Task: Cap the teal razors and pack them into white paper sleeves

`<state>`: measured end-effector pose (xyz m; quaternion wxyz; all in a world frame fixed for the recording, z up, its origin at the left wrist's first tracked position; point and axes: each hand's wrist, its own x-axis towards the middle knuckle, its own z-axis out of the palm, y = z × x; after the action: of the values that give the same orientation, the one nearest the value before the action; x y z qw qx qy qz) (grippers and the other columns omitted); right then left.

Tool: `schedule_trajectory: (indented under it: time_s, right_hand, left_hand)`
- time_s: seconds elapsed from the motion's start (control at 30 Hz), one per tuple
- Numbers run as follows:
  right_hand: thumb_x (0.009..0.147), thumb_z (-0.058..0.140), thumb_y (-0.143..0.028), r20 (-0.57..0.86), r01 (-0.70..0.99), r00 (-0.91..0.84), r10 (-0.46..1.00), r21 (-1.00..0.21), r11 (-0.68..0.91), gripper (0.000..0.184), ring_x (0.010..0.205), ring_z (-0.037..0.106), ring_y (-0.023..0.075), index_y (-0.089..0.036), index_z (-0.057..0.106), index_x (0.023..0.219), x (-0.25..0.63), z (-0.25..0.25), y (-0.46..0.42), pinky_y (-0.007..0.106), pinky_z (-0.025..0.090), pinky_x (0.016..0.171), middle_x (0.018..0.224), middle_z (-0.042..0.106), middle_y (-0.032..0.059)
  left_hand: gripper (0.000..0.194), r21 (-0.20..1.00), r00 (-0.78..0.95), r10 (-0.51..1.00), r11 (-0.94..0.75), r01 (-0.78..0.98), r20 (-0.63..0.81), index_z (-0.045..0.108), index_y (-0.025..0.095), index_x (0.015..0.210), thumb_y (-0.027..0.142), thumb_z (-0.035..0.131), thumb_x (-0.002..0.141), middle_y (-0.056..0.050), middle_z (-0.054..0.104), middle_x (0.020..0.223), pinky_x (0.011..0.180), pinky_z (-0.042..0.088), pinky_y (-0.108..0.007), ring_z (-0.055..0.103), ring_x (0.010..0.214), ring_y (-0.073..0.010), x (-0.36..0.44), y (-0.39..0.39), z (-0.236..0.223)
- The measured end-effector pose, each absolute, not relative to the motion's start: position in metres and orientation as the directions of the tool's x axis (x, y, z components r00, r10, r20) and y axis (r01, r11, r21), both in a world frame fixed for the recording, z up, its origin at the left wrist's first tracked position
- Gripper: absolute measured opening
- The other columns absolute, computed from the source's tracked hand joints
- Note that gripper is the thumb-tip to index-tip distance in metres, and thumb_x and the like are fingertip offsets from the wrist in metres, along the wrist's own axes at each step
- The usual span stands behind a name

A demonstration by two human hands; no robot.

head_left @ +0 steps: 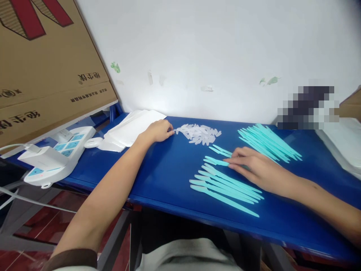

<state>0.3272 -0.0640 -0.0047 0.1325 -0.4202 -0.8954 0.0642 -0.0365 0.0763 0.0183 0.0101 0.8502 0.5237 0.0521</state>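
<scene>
My right hand (251, 165) pinches the handle of a slim turquoise eyebrow razor (213, 161) just above the table. Beside it lies another turquoise razor (221, 150), partly behind my fingers. Nearer to me, several razors (228, 188) are laid out in a slanting row, heads to the left. A larger heap of the same razors (269, 142) lies beyond my right hand. My left hand (160, 130) is closed at the left edge of a pile of small translucent blade caps (199, 133). One cap (175, 130) shows at its fingertips.
The blue table (169, 169) meets a white wall behind. White bags (132, 130) lie at the left, near a power strip (70, 145) with plugged-in chargers. A big cardboard box (50, 75) leans over the left side. A white package (341, 139) lies at the right.
</scene>
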Motion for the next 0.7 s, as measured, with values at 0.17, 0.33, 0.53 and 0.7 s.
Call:
schedule_trajectory:
  time_s: [0.17, 0.33, 0.53, 0.7]
  right_hand:
    - [0.107, 0.039, -0.053, 0.177, 0.724, -0.621, 0.763, -0.242, 0.646, 0.050, 0.096, 0.066, 0.0309, -0.025, 0.080, 0.115, 0.3283, -0.0033, -0.0634, 0.046, 0.055, 0.079, 0.108, 0.071, 0.0141]
    - [0.105, 0.046, -0.052, 0.131, 0.754, -0.566, 0.814, -0.318, 0.575, 0.039, 0.104, 0.065, 0.0316, -0.025, 0.074, 0.108, 0.3266, -0.0010, -0.0652, 0.045, 0.055, 0.082, 0.113, 0.071, 0.0123]
    - [0.104, 0.047, -0.049, 0.216, 0.743, -0.564, 0.797, -0.290, 0.604, 0.033, 0.089, 0.069, 0.0293, -0.024, 0.069, 0.099, 0.3232, -0.0010, -0.0663, 0.047, 0.051, 0.082, 0.099, 0.075, 0.0100]
    - [0.104, 0.049, -0.046, 0.287, 0.739, -0.541, 0.791, -0.286, 0.610, 0.030, 0.088, 0.070, 0.0297, -0.024, 0.069, 0.101, 0.3213, -0.0010, -0.0670, 0.047, 0.053, 0.081, 0.098, 0.076, 0.0104]
  left_hand:
    - [0.026, 0.072, 0.459, 0.888, -0.461, 0.885, 0.044, 0.080, 0.020, 0.105, 0.024, 0.060, 0.089, -0.008, 0.080, 0.102, 0.077, 0.047, -0.032, 0.070, 0.091, -0.0248, -0.0343, 0.0750, 0.0204]
    - [0.033, 0.146, 0.466, 0.883, -0.469, 0.871, 0.061, 0.071, 0.017, 0.122, 0.027, 0.061, 0.092, -0.007, 0.077, 0.094, 0.072, 0.044, -0.032, 0.067, 0.079, -0.0218, -0.0339, 0.0741, 0.0211]
    - [0.033, 0.313, 0.568, 0.821, -0.554, 0.771, 0.055, 0.070, 0.017, 0.118, 0.027, 0.059, 0.089, -0.006, 0.074, 0.088, 0.069, 0.044, -0.029, 0.065, 0.072, -0.0185, -0.0397, 0.0782, 0.0171]
    - [0.047, 0.283, 0.608, 0.792, -0.598, 0.750, 0.062, 0.074, 0.019, 0.130, 0.024, 0.052, 0.088, -0.008, 0.075, 0.091, 0.073, 0.047, -0.030, 0.066, 0.077, -0.0209, -0.0389, 0.0786, 0.0152]
